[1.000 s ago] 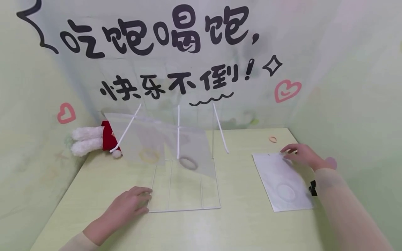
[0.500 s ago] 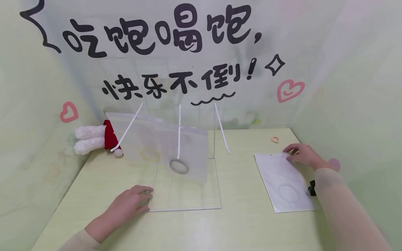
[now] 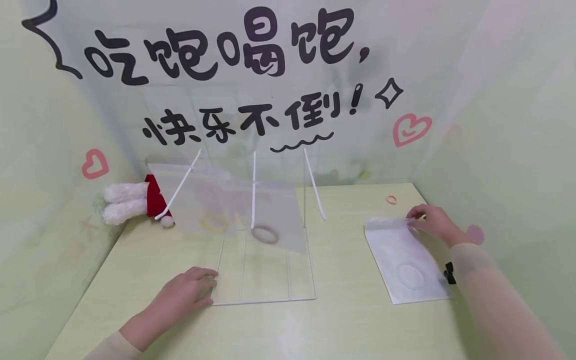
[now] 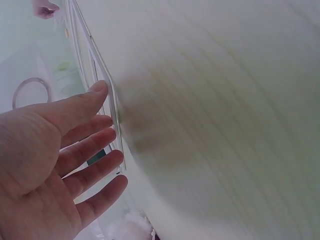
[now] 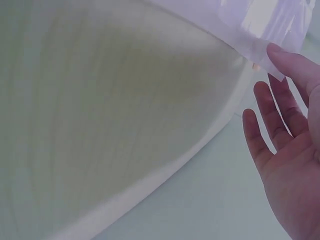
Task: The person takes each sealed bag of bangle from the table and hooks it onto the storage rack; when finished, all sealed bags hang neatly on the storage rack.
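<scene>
A white wire rack (image 3: 253, 200) with three upward prongs stands on the table. Two frosted plastic bags hang on it, the left bag (image 3: 186, 195) showing a yellow ring (image 3: 214, 230) and the middle bag (image 3: 281, 205) a grey ring (image 3: 265, 243). My left hand (image 3: 184, 295) touches the left front of the rack's base with nearly straight fingers; in the left wrist view the thumb (image 4: 97, 92) lies along the wire. To the right, my right hand (image 3: 434, 224) pinches the top corner of another frosted bag (image 3: 391, 250), marked by a pale ring (image 3: 398, 274). Its top edge is raised off the table.
A small orange ring (image 3: 391, 203) lies behind the right bag. Beside my right forearm is a small black object (image 3: 449, 273), partly hidden. A white plush toy (image 3: 128, 200) with a red part lies at the back left. Walls enclose the table (image 3: 342, 320) behind and on both sides.
The top edge of the right bag has lifted a little with my right hand. The middle hanging bag has swung slightly. My left hand stays at the rack's base.
</scene>
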`<action>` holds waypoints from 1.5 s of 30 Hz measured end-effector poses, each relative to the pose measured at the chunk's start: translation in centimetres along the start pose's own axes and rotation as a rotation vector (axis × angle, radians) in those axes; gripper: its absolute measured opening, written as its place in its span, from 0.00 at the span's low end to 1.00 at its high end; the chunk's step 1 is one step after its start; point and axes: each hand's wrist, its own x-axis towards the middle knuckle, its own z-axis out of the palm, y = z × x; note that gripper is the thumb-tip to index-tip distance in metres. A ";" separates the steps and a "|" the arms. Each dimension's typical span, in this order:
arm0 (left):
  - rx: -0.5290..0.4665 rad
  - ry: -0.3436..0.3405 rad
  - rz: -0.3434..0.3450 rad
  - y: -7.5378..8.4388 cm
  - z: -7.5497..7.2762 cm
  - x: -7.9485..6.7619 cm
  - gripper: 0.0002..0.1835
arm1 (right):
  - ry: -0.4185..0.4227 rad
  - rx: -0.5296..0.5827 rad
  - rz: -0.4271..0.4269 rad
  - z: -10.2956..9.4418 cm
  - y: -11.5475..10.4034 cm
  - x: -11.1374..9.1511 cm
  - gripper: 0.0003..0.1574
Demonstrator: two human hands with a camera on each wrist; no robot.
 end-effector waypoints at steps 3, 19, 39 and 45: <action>-0.002 0.007 0.007 0.0 0.0 0.0 0.19 | 0.002 -0.012 0.004 -0.2 -0.2 -0.6 0.09; -0.006 0.000 -0.015 0.1 0.0 0.0 0.19 | 0.161 0.044 -0.041 -0.8 -2.0 -4.1 0.17; -0.009 -0.002 -0.035 0.3 0.0 0.0 0.20 | 0.284 0.125 -0.023 -1.7 -7.9 -8.2 0.12; -0.004 -0.005 -0.031 0.4 -0.3 0.1 0.20 | 0.333 0.181 -0.078 -2.1 -9.9 -8.8 0.08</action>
